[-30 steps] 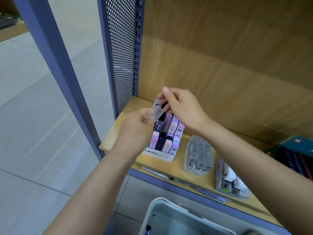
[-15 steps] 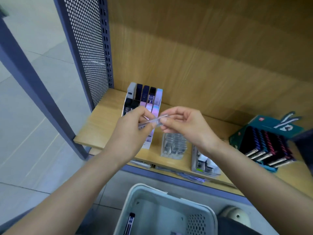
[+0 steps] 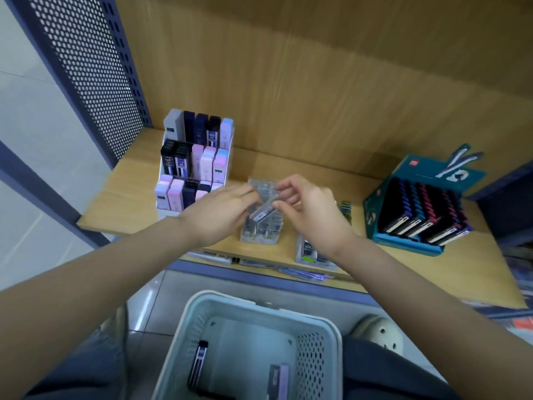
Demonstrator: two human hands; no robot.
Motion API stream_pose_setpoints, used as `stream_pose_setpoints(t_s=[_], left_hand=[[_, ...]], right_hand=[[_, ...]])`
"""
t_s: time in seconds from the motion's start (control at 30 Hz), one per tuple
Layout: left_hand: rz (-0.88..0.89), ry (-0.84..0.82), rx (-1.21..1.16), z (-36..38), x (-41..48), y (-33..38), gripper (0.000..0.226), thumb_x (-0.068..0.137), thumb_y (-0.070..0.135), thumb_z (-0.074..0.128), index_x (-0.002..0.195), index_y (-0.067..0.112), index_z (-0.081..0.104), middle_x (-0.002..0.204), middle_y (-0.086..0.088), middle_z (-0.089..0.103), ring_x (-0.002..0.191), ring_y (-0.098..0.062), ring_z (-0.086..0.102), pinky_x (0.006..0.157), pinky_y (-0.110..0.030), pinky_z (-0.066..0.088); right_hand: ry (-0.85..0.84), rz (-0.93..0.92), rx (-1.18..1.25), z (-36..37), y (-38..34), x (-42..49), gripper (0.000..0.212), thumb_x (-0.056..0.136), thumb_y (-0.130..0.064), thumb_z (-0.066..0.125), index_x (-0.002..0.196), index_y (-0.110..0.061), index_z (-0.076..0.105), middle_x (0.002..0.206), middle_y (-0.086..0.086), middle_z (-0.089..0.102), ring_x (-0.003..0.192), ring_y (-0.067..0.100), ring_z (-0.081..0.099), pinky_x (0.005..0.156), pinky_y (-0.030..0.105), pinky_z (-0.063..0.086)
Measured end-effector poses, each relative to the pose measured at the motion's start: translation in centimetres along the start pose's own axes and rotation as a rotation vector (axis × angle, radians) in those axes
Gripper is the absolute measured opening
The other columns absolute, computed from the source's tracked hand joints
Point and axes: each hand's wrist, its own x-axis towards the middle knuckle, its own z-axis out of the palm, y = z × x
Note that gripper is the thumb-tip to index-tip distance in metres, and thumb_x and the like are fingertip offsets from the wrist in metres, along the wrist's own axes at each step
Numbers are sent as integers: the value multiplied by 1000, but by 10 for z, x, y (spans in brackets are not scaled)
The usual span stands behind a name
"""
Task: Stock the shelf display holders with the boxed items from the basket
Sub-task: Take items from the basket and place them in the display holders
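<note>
1. A perforated metal panel (image 3: 86,67) closes the left end of a wooden shelf (image 3: 127,197).
2. At the shelf's left end, a tiered white holder (image 3: 193,168) stands full of upright boxes in black, navy, pink and pale blue.
3. The person's left hand (image 3: 219,215), blurred by motion, reaches in from the front edge, its fingers closed on the lower end of a slim clear box (image 3: 261,212).
4. The slim clear box is held tilted in the air between both hands, just above a clear holder (image 3: 259,235) that sits near the middle of the shelf's front edge.
5. Below the shelf, a pale basket (image 3: 219,295) holds a dark box (image 3: 199,362) towards its left side and a lavender box (image 3: 278,376) towards its right.
6. The right hand (image 3: 311,209) pinches the box's upper end between thumb and forefinger, the other fingers loosely curled.
7. A second clear holder (image 3: 310,252) shows partly under the right wrist, at the front edge.
8. A teal display carton (image 3: 375,220) of dark, slim packs stands open at the shelf's right end.
</note>
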Motion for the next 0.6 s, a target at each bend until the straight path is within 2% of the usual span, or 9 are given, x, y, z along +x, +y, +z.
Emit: stream_pose_setpoints(t_s=[0.1, 0.2, 0.27, 0.43, 0.53, 0.6], left_hand=[[51, -44, 29, 9, 9, -13, 21, 87, 3, 52, 107, 4, 58, 109, -13, 56, 100, -31, 54, 85, -38, 41], [70, -90, 39, 14, 10, -30, 32, 86, 5, 52, 117, 6, 56, 122, -9, 54, 111, -28, 52, 93, -41, 43], [94, -89, 60, 16, 9, -40, 36, 86, 3, 53, 122, 7, 54, 132, -8, 51, 118, -27, 51, 97, -40, 43], [202, -48, 177, 18, 6, -61, 44, 82, -4, 56, 125, 7, 54, 135, -10, 52, 123, -28, 50, 99, -36, 40], [283, 23, 297, 17, 4, -67, 40, 77, -2, 61, 115, 7, 56, 125, -12, 57, 123, -30, 46, 103, -37, 32], [271, 93, 360, 15, -4, -68, 35, 71, -1, 68, 104, 5, 58, 113, -16, 60, 112, -32, 46, 94, -37, 31]], right_hand=[[-73, -43, -57, 17, 7, 6, 13, 89, -12, 63, 102, -11, 61, 84, -8, 59, 76, 8, 56, 80, 27, 48], [-139, -86, -157, 31, 15, 12, 12, 88, -15, 63, 100, -16, 62, 92, -2, 65, 85, 17, 62, 80, 39, 51], [-173, -121, -211, 36, 20, 14, 12, 88, -13, 62, 100, -14, 64, 99, 3, 62, 87, 23, 62, 79, 43, 51], [-244, -148, -280, 43, 26, 16, 20, 93, -16, 56, 109, -14, 67, 109, 3, 60, 94, 26, 61, 85, 42, 48], [-296, -168, -391, 48, 26, 15, 25, 97, -21, 49, 117, -19, 63, 115, 0, 58, 103, 23, 58, 86, 37, 47], [-272, -196, -446, 51, 27, 16, 24, 97, -24, 48, 117, -22, 60, 116, -4, 58, 109, 17, 54, 83, 32, 46]])
